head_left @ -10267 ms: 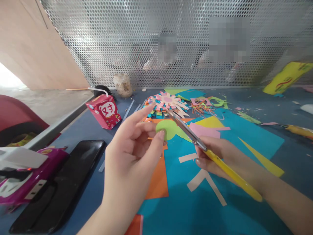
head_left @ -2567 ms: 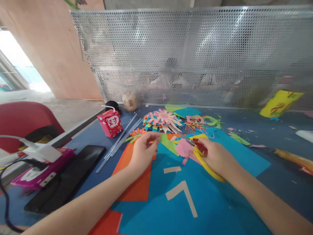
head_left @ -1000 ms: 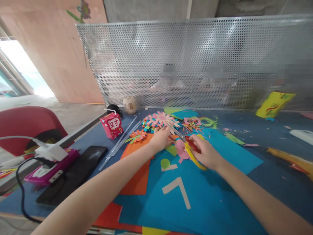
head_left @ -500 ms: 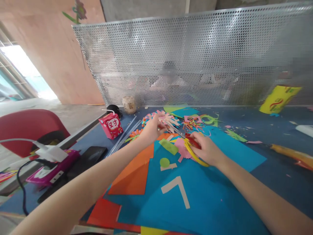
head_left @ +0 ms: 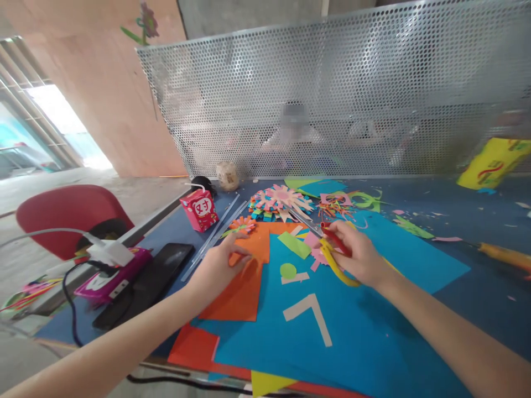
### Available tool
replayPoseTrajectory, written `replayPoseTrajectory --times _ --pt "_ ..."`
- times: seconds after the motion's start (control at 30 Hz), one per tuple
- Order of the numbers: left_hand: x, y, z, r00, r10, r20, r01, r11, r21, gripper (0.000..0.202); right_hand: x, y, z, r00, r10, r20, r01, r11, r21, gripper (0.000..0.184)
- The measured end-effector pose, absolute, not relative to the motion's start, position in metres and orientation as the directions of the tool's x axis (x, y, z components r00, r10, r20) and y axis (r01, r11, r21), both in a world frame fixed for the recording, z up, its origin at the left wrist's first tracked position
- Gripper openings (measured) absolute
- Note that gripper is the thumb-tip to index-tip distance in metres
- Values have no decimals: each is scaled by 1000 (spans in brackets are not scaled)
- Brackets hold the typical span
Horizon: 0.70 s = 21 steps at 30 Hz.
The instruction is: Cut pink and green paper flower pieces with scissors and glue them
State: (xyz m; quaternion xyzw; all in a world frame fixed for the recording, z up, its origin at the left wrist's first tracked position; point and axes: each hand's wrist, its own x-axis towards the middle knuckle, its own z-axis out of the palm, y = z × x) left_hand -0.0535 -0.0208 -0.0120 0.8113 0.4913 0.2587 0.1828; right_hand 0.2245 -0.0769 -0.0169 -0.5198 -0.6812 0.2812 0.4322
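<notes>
My right hand (head_left: 360,256) is closed round yellow-and-red scissors (head_left: 332,255), whose blades point up-left towards a layered paper flower (head_left: 281,201). It rests on a big blue paper sheet (head_left: 365,326). My left hand (head_left: 218,266) lies on an orange paper sheet (head_left: 240,287), with thumb and fingers pinched at its upper left edge. A small orange paper flower (head_left: 243,224) sits just beyond that hand. A green paper circle (head_left: 287,270) and a green strip (head_left: 294,245) lie on the blue sheet between my hands, beside pink scraps (head_left: 318,255).
A red drink carton (head_left: 199,209) with a straw stands at the left. A black phone (head_left: 145,282) and a pink device (head_left: 112,276) with a white plug lie nearer. A perforated metal screen (head_left: 332,94) closes the back; people sit behind it. A red chair (head_left: 66,213) stands left.
My left hand has drawn back from the layered paper flower to the orange sheet, nearer me. The right hand keeps hold of the scissors in about the same spot.
</notes>
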Motion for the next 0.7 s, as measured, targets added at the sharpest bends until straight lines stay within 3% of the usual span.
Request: replayPoseTrajectory --times 0.1,0.2,0.37,0.47,0.7 --pt "-53 -31 -19 443 862 248 694 -504 514 30 218 -83 -19 -297 914 277 398 382 -834 22" --pt "-50 -41 -23 508 835 211 718 -545 432 34 212 -90 -17 -493 839 228 447 469 -762 28" --pt "-50 -52 -27 642 733 226 643 -675 361 41 211 -97 -7 -581 795 174 537 535 -653 30" --pt "-49 -55 -29 677 711 188 607 -684 404 48 214 -98 -2 -577 795 188 563 554 -614 28" --pt "-25 -39 -19 628 770 113 598 -571 563 44 215 -99 0 -579 793 190 599 572 -561 31"
